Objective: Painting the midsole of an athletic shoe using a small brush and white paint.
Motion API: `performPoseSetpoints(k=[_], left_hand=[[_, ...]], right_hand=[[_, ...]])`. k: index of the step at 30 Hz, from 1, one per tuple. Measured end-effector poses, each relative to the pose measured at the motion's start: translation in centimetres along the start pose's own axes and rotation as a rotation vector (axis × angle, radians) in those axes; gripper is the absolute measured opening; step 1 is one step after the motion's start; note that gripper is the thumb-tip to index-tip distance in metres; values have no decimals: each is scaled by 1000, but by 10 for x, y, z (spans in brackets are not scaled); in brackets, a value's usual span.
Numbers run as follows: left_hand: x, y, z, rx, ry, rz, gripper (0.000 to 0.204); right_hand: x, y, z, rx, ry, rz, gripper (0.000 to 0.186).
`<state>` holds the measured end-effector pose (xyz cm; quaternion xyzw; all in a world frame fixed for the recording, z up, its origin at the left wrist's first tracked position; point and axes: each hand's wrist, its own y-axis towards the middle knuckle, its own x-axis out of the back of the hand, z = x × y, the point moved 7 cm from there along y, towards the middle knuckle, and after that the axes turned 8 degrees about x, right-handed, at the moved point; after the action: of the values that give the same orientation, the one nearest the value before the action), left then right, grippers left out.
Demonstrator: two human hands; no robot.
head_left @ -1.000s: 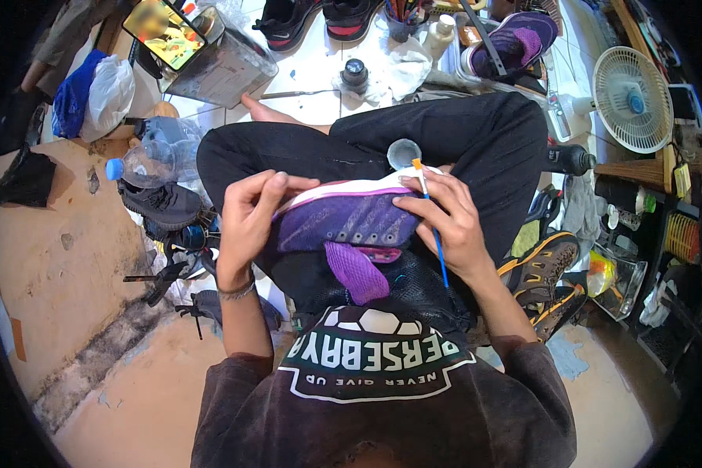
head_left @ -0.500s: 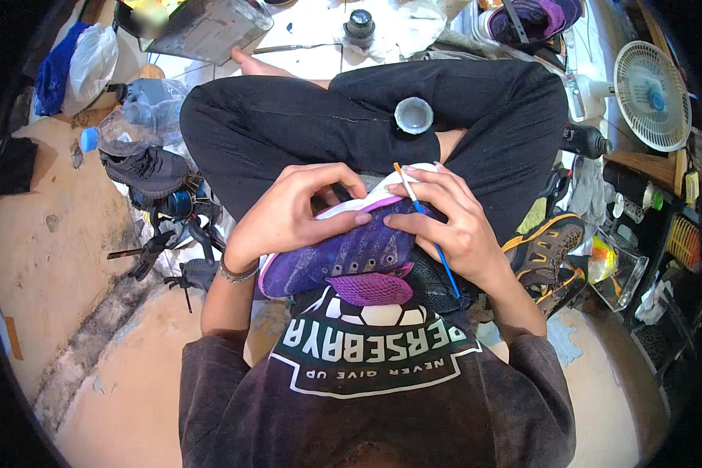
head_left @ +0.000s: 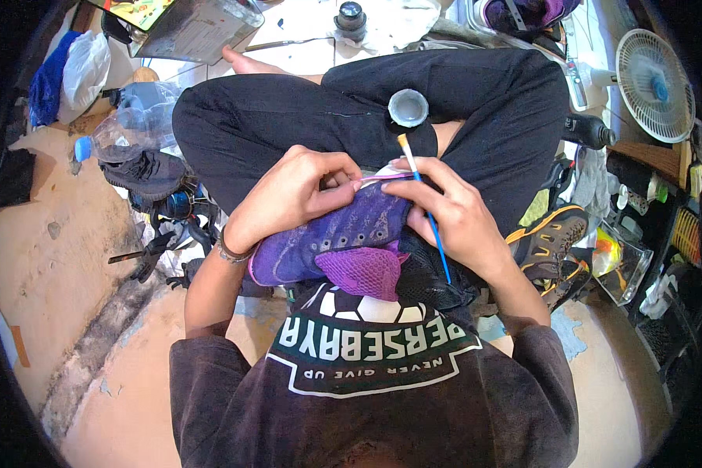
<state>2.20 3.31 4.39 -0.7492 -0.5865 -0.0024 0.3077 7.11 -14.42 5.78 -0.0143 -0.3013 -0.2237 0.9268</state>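
Note:
A purple shoe (head_left: 304, 242) with a pink trim line, lace holes and a magenta mesh tongue (head_left: 362, 269) lies on its side across my lap, against my shirt. My left hand (head_left: 300, 191) pinches the pink edge between upper and sole with thumb and forefinger. On the same edge, further right, my right hand (head_left: 460, 214) grips the shoe. A thin blue paintbrush (head_left: 433, 222) is tucked between the fingers of that hand, pale bristles pointing away from me. Just beyond the bristles, a small cup (head_left: 408, 108) of greyish content rests at my crossed legs. The sole is mostly hidden.
A brown hiking shoe (head_left: 550, 238) with yellow trim sits at my right, near a white fan (head_left: 655, 86). On the left are a clear plastic bottle (head_left: 136, 125) and a black shoe (head_left: 144, 171). A dark jar (head_left: 351, 22) stands on the tiles ahead.
The shoe has turned so its white sole is now mostly out of sight, with more of the tongue showing. Both hands keep hold along its edge; the brush stands steeper.

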Motion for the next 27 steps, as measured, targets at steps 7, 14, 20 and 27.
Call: performPoseSetpoints(k=[7,14,20,27], left_hand=[[-3,-4,-3,18,-60,2,13],[-12,-14,-5,83,-115,64,13],[-17,-40,-21,-71,-142,-72,20],[-24,-52,-28,-38,-189,-86,25]], right_hand=[[5,-5,8,69,-19,-35,40],[4,-23,8,143,-26,-96,38],[1,-46,16,218,-74,-127,36],[-11,-54,14,184,-157,-112,44]])
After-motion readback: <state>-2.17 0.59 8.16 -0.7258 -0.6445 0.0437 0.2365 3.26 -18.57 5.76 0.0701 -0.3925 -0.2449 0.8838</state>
